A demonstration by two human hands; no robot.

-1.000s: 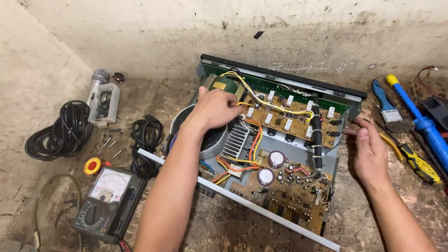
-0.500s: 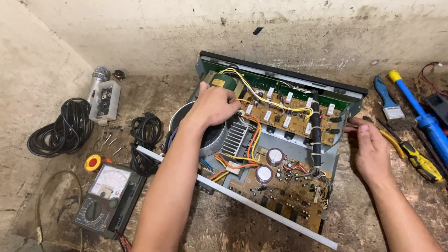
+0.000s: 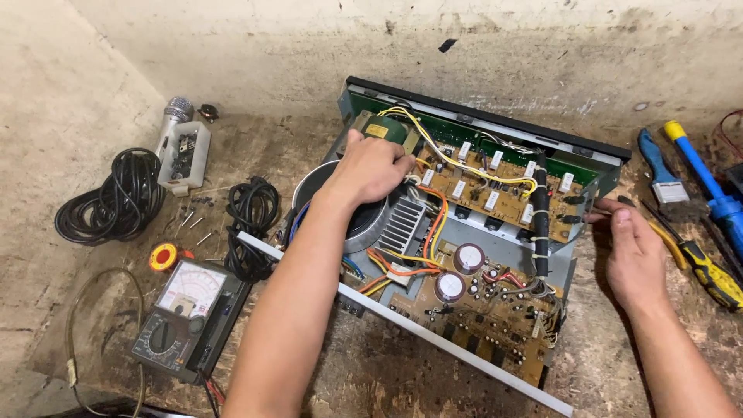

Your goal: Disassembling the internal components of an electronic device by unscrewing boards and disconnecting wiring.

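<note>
Resting palm-down, fingers curled, the left hand (image 3: 370,172) is pressing the round transformer (image 3: 364,224) inside the open amplifier chassis (image 3: 464,263); the right hand (image 3: 635,251) is pinching its right edge beside yellow-handled pliers (image 3: 700,267).

An opened amplifier chassis (image 3: 464,255) sits mid-worktop (image 3: 371,379). Left of it lie 2 cable coils (image 3: 112,197), a microphone (image 3: 174,124) and, nearer the person, an analog multimeter (image 3: 182,317). Right of it lie a brush (image 3: 658,166) and 2 screwdrivers (image 3: 708,190).
</note>
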